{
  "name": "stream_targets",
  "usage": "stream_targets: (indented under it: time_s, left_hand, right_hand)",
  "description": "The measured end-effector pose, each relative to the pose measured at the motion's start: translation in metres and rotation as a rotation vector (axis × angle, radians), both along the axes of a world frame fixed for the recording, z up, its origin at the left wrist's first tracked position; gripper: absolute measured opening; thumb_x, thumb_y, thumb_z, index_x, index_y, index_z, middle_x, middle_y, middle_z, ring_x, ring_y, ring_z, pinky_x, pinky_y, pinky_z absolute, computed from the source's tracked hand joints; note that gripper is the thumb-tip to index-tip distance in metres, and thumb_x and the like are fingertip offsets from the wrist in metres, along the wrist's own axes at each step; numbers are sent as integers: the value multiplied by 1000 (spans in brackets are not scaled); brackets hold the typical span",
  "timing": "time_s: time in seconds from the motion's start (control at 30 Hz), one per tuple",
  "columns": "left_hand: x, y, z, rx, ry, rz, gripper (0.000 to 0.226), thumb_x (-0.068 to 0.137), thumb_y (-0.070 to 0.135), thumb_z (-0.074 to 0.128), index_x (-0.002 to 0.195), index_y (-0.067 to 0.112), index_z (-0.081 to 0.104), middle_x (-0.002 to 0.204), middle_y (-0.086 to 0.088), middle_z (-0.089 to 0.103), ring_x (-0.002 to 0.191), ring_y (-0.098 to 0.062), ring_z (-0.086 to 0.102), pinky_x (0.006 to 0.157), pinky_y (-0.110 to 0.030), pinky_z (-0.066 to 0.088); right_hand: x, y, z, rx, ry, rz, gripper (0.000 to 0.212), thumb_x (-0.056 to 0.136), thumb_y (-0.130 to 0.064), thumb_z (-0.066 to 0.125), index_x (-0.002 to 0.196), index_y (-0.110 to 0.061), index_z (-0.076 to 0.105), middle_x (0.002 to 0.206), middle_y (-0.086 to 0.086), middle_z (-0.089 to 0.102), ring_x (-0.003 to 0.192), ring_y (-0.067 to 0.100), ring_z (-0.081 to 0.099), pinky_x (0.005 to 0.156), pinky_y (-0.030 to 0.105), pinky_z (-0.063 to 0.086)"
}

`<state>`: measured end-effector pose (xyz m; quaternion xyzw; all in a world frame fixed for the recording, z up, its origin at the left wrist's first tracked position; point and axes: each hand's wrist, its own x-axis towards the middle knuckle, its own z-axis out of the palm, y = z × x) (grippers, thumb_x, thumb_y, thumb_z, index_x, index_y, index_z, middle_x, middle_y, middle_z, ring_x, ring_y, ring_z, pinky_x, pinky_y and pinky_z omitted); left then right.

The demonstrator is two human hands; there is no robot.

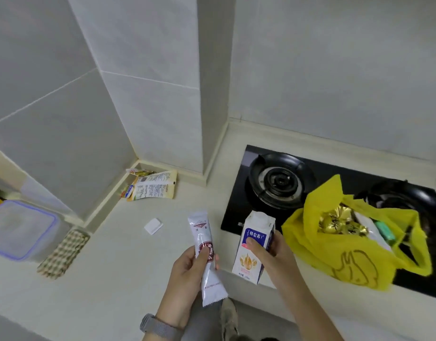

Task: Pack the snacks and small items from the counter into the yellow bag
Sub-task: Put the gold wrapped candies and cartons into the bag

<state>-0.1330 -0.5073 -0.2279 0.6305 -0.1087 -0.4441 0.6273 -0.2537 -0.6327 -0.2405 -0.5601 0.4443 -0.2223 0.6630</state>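
My left hand [187,274] grips a long white sachet [207,257] with a brown emblem, held upright above the counter's front edge. My right hand [268,257] holds a white and blue milk carton [253,247] upright, just left of the yellow bag [354,262]. The bag lies open on the black gas stove and holds gold-wrapped sweets [339,222], a white packet and a green item. Several flat snack packets [153,185] lie in the far corner of the counter. A small white square piece [153,226] rests on the counter between them and my hands.
A clear plastic box with a blue-rimmed lid [20,230] stands at the left, with a checked cloth [64,253] beside it. The black gas stove [276,183] fills the right side, one burner bare. A tiled wall column juts out behind the counter [108,279].
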Motion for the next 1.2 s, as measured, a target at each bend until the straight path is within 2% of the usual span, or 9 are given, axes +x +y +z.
stream_targets:
  time_s: [0.07, 0.17, 0.3, 0.47, 0.6, 0.83, 0.93, 1.1, 1.2]
  left_hand:
    - [-13, -8, -3, 5, -33, -67, 36, 93, 29, 50, 84, -4, 62, 72, -10, 62, 65, -17, 53, 62, -25, 43]
    - [-34, -27, -4, 3, -39, -166, 36, 92, 32, 51, 86, -1, 63, 74, -11, 62, 67, -19, 53, 65, -29, 43]
    - [-66, -51, -1, -8, -39, -255, 32, 93, 29, 50, 91, 0, 65, 75, -11, 66, 67, -17, 58, 66, -27, 47]
    - [-95, -84, 1, -7, -49, -331, 30, 94, 26, 50, 91, 1, 67, 77, -12, 68, 67, -14, 60, 65, -25, 47]
    - [-121, -123, -5, 19, -51, -389, 31, 93, 26, 51, 89, -1, 65, 76, -12, 66, 68, -16, 59, 65, -26, 46]
    - [-193, -210, -3, 46, -45, -391, 22, 93, 18, 51, 88, 5, 67, 70, -3, 72, 59, -9, 62, 58, -22, 49]
    - [-214, -239, -5, 53, -45, -341, 22, 93, 18, 51, 87, 6, 68, 69, -4, 73, 56, -8, 63, 56, -23, 49]
    - [-228, -259, -10, 116, 35, -150, 25, 92, 14, 52, 78, -1, 67, 58, -7, 70, 48, -12, 60, 58, -27, 47]
    - [-230, -261, -11, 144, 71, -76, 24, 93, 11, 50, 78, -1, 65, 55, -8, 67, 44, -12, 58, 52, -25, 49]
  right_hand:
    - [-23, 3, -1, -31, 31, -57, 35, 83, -22, 70, 115, -24, 54, 104, -6, 69, 92, 10, 68, 59, 16, 56]
    - [-58, 4, 0, -47, 24, -154, 35, 82, -19, 72, 113, -21, 56, 102, -4, 70, 94, 13, 68, 62, 18, 56]
    - [-101, -2, 12, -50, 4, -266, 44, 68, -33, 75, 107, -24, 57, 99, -5, 70, 89, 11, 68, 48, 13, 49]
    - [-142, -27, 12, -40, -17, -378, 51, 65, -35, 72, 112, -21, 58, 102, -1, 71, 93, 14, 69, 61, 19, 54]
    - [-178, -57, 5, -3, -39, -440, 37, 79, -19, 76, 110, -21, 58, 102, 1, 71, 92, 14, 69, 63, 20, 54]
    - [-251, -133, 6, 5, -61, -522, 31, 82, -17, 70, 109, -26, 57, 102, 0, 70, 92, 15, 69, 68, 25, 56]
    - [-272, -171, 10, -30, -61, -520, 33, 82, -20, 70, 111, -27, 57, 103, -2, 70, 92, 13, 70, 66, 24, 57]
    - [-268, -229, 8, -191, -56, -367, 42, 79, -16, 75, 111, -33, 54, 105, -8, 68, 96, 5, 67, 74, 22, 56]
    - [-247, -250, -11, -374, 161, -160, 49, 73, -28, 80, 115, -30, 54, 109, -8, 61, 103, 7, 59, 86, 27, 51]
